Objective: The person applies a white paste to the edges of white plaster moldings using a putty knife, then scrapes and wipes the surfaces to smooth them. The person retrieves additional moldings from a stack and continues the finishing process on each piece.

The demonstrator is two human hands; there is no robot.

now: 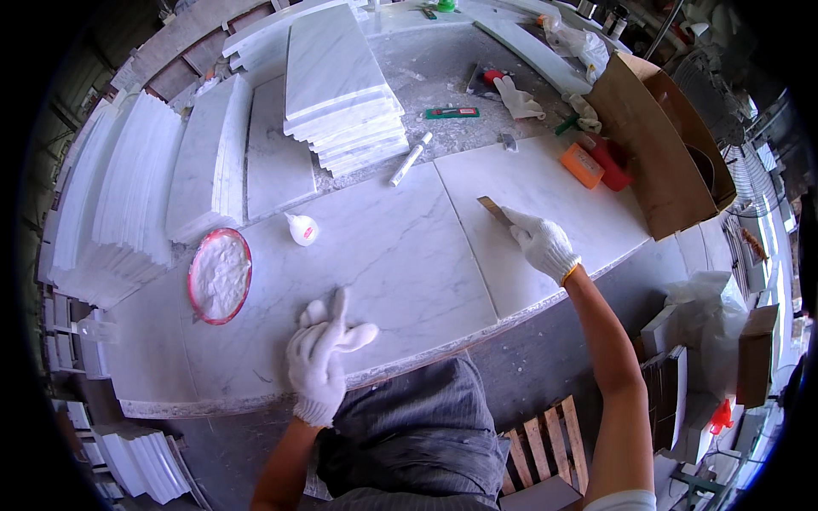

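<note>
White knitted gloves cover both hands. My right hand [544,244] grips a flat scraper [493,209] with a brownish blade, held over the right-hand marble slab [520,183]. Near the front edge of the larger middle marble slab [400,255], my left hand [321,356] has its index finger and thumb stretched out and nothing in it. Left of that hand lies a red-rimmed oval dish [220,274] of white paste. A small white squeeze bottle [302,229] stands beside the dish, and a white marker [411,159] lies at the slab's far edge.
Stacked marble slabs [336,68] stand at the back, with more slabs [136,183] at the left. At the right are a cardboard box [656,145], an orange block [582,165] and a red round thing [610,160]. A green-cased tool [452,112] and a spare glove [518,100] lie behind.
</note>
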